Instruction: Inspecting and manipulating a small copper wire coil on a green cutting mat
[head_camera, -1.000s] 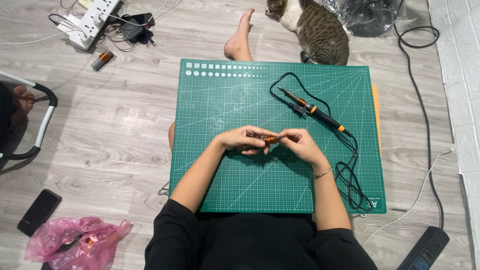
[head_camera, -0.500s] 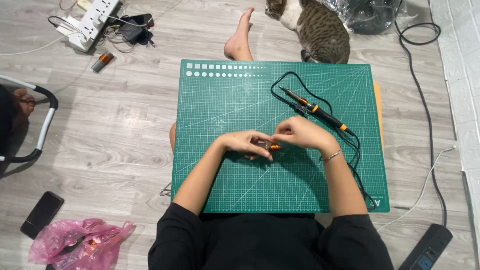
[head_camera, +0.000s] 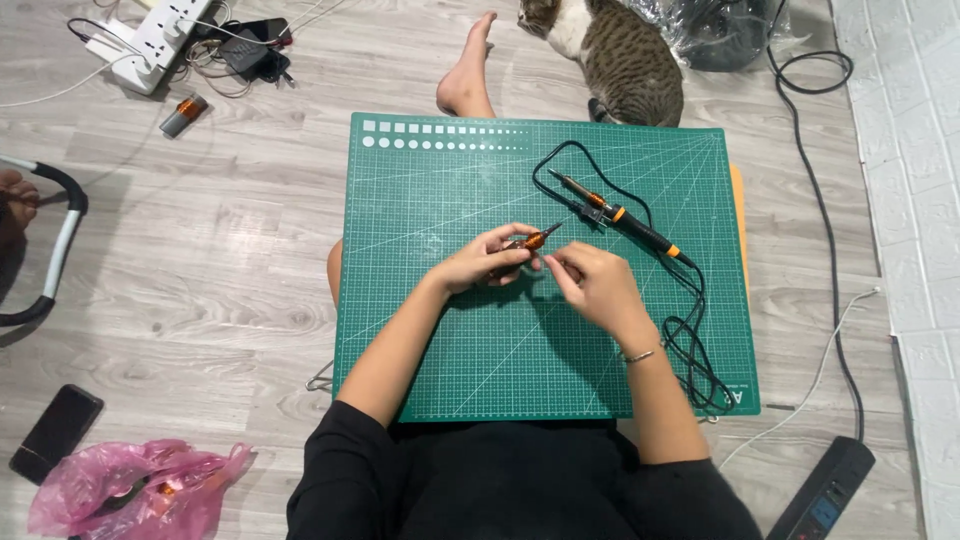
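The left hand (head_camera: 487, 262) grasped a small orange-and-black tool (head_camera: 533, 240) over the middle of the green cutting mat (head_camera: 440, 190), its tip angled up and to the right. The right hand (head_camera: 590, 283) sat just beside it, fingers curled near the tool; whether they gripped anything could not be determined. A soldering iron (head_camera: 620, 215) with its black cord lay on the mat, apart from both hands. A tabby cat (head_camera: 625, 60) lay beyond the mat's far edge.

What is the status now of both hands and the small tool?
Left hand grips small orange-tipped tool over green cutting mat. Right hand at its tip, hold unclear. Soldering iron and its cord lie beside right hand.
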